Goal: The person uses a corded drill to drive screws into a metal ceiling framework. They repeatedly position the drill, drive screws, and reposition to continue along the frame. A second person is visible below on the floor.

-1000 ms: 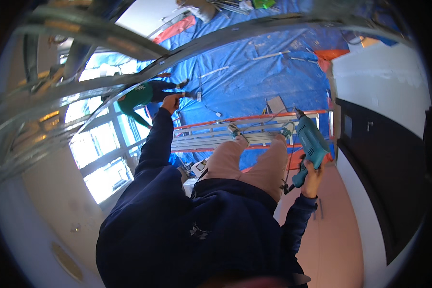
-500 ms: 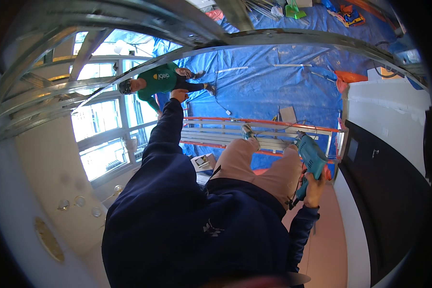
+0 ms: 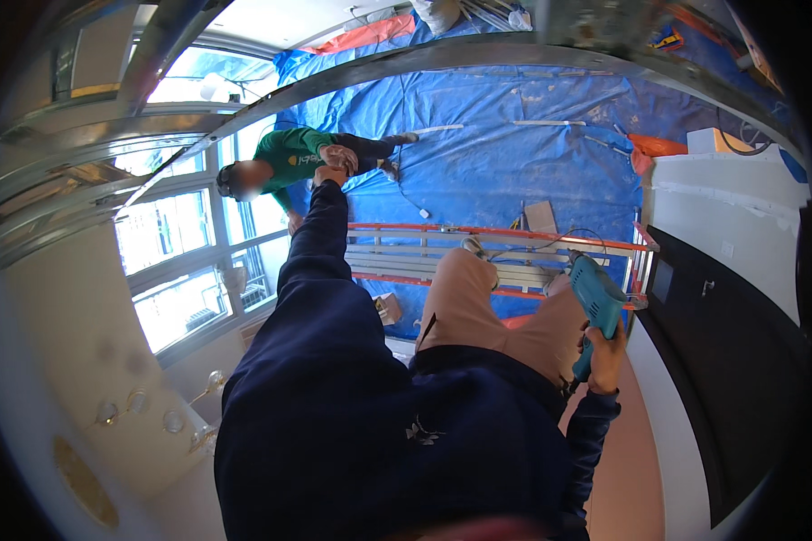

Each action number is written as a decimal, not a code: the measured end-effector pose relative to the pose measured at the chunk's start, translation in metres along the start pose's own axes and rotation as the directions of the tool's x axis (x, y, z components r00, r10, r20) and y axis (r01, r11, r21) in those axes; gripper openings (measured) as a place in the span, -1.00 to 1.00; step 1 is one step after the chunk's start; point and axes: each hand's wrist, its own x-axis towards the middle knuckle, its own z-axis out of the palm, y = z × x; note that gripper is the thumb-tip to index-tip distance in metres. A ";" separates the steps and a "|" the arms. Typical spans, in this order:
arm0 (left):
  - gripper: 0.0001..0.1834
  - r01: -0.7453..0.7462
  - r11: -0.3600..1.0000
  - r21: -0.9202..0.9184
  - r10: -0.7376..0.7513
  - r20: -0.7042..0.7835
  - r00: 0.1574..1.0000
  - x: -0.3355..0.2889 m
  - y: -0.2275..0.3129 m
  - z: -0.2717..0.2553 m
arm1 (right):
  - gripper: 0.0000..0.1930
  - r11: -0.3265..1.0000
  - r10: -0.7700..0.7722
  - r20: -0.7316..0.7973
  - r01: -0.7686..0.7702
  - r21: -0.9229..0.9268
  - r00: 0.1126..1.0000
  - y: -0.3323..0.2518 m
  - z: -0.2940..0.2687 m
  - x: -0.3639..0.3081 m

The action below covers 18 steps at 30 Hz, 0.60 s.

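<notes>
My right hand (image 3: 606, 359) is wrapped round the handle of a teal corded drill (image 3: 597, 296), held low beside my right thigh with its nose pointing away from me. My left arm stretches far forward. At its end my left hand (image 3: 330, 176) meets the hand (image 3: 338, 157) of a co-worker in a green top (image 3: 290, 153), who stands below on the left. The fingers of my left hand look closed; anything between the two hands is too small to make out.
My feet are on a scaffold platform (image 3: 397, 256) with orange rails. Metal framing (image 3: 442, 56) arches close overhead. Blue sheeting (image 3: 505, 162) covers the floor below. Windows (image 3: 167, 230) are at left, a dark door (image 3: 695, 334) at right. A cardboard box (image 3: 387, 309) stands beside the platform.
The co-worker's hand has risen to meet my left hand. The drill has shifted slightly to the right and nearer, still in my right hand.
</notes>
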 end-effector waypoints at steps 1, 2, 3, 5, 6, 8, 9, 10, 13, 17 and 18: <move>-0.66 -0.036 0.990 0.137 0.042 -0.041 0.998 0.011 -0.006 0.005 | -0.58 1.000 0.013 0.010 -0.013 -0.002 1.000 0.002 0.006 0.001; -0.61 -0.080 0.958 0.274 0.095 -0.038 0.995 0.023 -0.011 0.012 | -0.57 1.000 0.025 0.013 -0.025 -0.005 1.000 0.003 0.010 0.000; -0.55 -0.128 0.901 0.414 0.142 -0.002 0.990 0.035 -0.014 0.019 | -0.56 0.999 0.035 0.014 -0.035 -0.008 0.999 0.004 0.014 0.000; -0.53 -0.177 0.850 0.497 0.149 0.095 0.984 0.058 -0.023 0.035 | -0.54 0.999 0.034 0.039 -0.033 -0.032 0.999 0.005 0.023 0.001; -0.52 -0.164 0.872 0.462 0.149 0.069 0.986 0.068 -0.027 0.044 | -0.53 0.999 0.030 0.035 -0.030 -0.015 0.999 0.005 0.026 0.001; -0.51 -0.200 0.938 0.282 0.206 0.009 0.979 0.083 -0.037 0.063 | -0.53 1.000 0.015 0.015 -0.015 -0.022 1.000 0.008 0.036 0.001; -0.51 -0.250 0.918 0.308 0.253 0.032 0.967 0.089 -0.043 0.071 | -0.52 1.000 0.019 -0.010 -0.020 -0.015 1.000 0.008 0.039 -0.001; -0.50 -0.286 0.912 0.294 0.288 0.038 0.957 0.094 -0.048 0.079 | -0.52 0.998 -0.024 -0.030 0.022 -0.054 0.999 0.008 0.041 -0.001; -0.47 -0.374 0.920 0.119 0.373 0.037 0.927 0.109 -0.064 0.095 | -0.52 0.990 0.041 -0.003 -0.041 -0.134 0.999 0.002 0.041 -0.008; -0.63 -0.054 0.969 -0.240 0.057 0.004 0.998 0.117 -0.065 0.117 | -0.53 0.981 0.070 -0.046 -0.078 -0.180 0.996 -0.012 0.041 -0.023; -0.66 -0.029 0.982 -0.188 0.025 -0.023 0.999 0.116 -0.062 0.120 | -0.53 0.981 0.085 -0.054 -0.093 -0.169 0.995 -0.015 0.042 -0.024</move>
